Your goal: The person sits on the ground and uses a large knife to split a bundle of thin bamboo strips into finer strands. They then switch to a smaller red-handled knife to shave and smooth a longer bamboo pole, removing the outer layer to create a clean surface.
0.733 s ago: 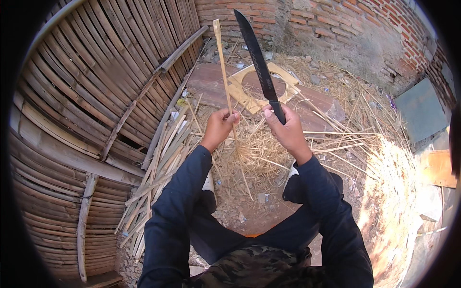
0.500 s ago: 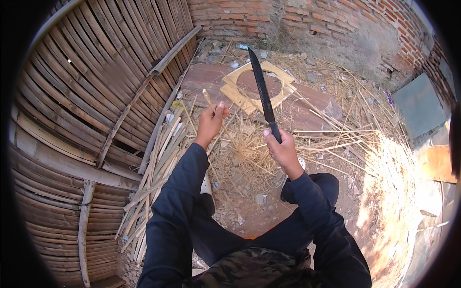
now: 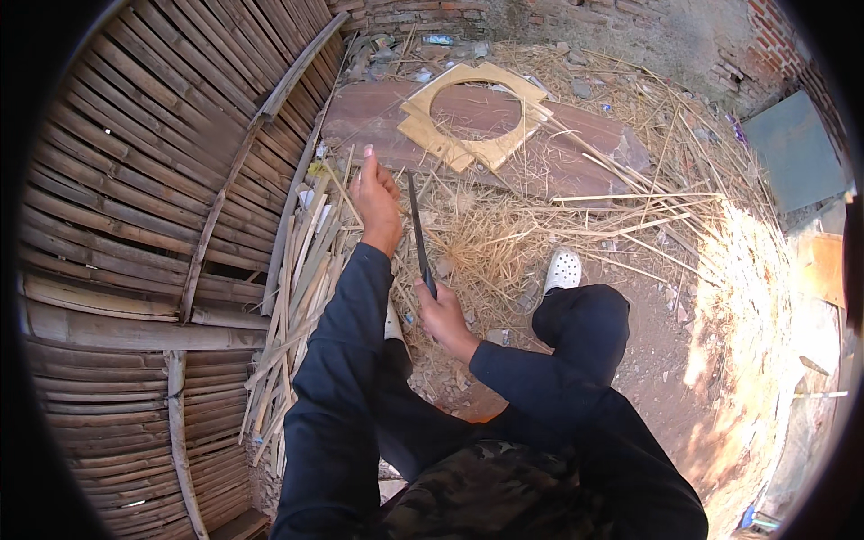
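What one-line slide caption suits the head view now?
Right hand gripping a dark knife beside the left hand, above straw-coloured shavings, with a holed panel beyond.

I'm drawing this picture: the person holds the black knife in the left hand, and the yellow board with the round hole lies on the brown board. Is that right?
Wrong hand: the head view shows the black knife in the right hand. The rest is correct.

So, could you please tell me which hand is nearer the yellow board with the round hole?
Left: the left hand is close to the yellow board, below and left of it in the picture; the right hand, holding the knife, is lower and farther away.
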`<state>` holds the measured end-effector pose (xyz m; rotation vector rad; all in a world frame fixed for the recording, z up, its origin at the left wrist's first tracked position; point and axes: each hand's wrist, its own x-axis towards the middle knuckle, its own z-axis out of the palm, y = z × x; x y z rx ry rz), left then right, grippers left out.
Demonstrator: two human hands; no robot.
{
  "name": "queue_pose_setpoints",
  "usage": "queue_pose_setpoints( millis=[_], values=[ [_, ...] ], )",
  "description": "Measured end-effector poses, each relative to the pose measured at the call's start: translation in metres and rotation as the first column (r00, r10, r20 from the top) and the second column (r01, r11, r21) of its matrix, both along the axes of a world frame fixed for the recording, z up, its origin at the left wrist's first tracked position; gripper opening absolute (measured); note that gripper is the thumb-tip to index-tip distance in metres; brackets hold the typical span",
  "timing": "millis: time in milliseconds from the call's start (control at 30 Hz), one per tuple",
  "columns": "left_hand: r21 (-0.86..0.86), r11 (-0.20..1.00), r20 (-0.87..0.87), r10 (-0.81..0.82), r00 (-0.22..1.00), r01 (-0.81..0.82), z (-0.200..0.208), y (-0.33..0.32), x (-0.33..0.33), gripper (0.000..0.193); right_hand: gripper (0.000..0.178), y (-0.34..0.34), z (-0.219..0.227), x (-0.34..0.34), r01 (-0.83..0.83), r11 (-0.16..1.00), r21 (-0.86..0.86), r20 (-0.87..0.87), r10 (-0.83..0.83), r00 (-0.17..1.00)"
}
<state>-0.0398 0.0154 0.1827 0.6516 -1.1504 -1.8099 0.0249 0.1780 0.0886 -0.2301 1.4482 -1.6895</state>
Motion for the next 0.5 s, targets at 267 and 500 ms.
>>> queue_pose_setpoints(
  millis=[267,500],
  values=[
    [-0.052,0.96,-0.11,-0.279,0.954,0.275,-0.012,-0.026,-0.002,0.047,0.043,-0.024,-0.098,0.008,0.198,0.964,0.175,-0.473,-0.094,0.876],
    [0.03,0.892,-0.163,-0.441,0.882,0.451,-0.01,-0.053,0.026,0.049,0.034,-0.025,-0.04,0.015,0.122,0.992,0.04,-0.468,-0.089,0.879]
  ],
)
